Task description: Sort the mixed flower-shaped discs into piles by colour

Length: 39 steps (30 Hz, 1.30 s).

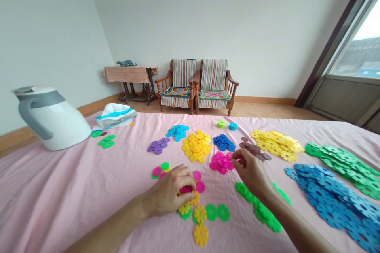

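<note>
Yellow disc (pixel 201 234) nearest; left hand (pixel 169 194) curls over disc cluster (pixel 199 213), right hand (pixel 252 174) pinches pink disc (pixel 238 160), which might slip, scattering pink pile (pixel 220 162)

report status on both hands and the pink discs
Left hand curled over the mixed disc cluster, grip unclear. Right hand pinching a pink disc beside the pink pile. Green discs lie under the right forearm.

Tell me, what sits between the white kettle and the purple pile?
A few green discs on the pink cloth, seen in the head view.
</note>
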Available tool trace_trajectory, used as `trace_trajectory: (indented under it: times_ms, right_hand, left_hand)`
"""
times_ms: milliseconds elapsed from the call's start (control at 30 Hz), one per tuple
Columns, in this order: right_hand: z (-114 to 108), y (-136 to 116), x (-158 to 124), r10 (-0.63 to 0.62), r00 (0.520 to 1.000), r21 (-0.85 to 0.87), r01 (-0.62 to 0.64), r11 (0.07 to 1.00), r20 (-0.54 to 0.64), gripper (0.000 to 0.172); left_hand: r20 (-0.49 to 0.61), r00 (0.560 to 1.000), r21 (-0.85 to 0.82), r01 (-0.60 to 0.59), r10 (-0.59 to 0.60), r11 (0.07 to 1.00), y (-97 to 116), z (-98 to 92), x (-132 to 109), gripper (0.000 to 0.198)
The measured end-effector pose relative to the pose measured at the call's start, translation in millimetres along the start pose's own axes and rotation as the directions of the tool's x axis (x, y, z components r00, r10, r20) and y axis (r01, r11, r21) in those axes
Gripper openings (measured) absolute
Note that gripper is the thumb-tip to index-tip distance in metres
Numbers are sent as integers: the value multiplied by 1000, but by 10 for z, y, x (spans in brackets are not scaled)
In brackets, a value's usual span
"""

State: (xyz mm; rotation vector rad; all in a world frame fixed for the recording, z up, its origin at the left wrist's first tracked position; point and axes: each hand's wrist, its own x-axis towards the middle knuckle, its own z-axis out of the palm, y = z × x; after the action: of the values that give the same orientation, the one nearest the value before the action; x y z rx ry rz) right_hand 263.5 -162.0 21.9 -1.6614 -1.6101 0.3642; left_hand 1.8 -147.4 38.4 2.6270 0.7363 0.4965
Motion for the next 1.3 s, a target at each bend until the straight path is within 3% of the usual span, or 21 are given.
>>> trace_trajectory:
  times_ms: [100,267,467,700,900,1167,1300]
  right_hand:
    - [38,-121,-77,-87,996,-11,87,996,34,9]
    - [179,-338,-275,-256,940,94,240,966,226,13]
    - [278,-435,-399,-280,887,62,277,959,367,25]
    - [391,-550,-374,-241,903,-101,293,951,356,42]
    - [466,-602,-282,-215,902,-184,299,936,374,22]
    - [553,-515,-247,-225,894,-160,306,939,387,17]
    - [594,-462,-268,-247,914,-95,290,952,321,14]
  left_hand:
    - [-67,998,-6,8,-8,1000,-39,29,-6,10]
    - [-216,973,-59,67,-78,996,-123,49,-6,12]
    - [-277,949,-91,127,-147,988,-170,36,3,15]
    - [-249,957,-83,132,-148,988,-198,101,-3,16]
    - [-195,970,-78,130,-143,988,-209,114,-11,16]
    - [-155,973,-77,162,-172,984,-239,90,9,17]
    - [-162,972,-75,158,-169,985,-267,118,5,16]
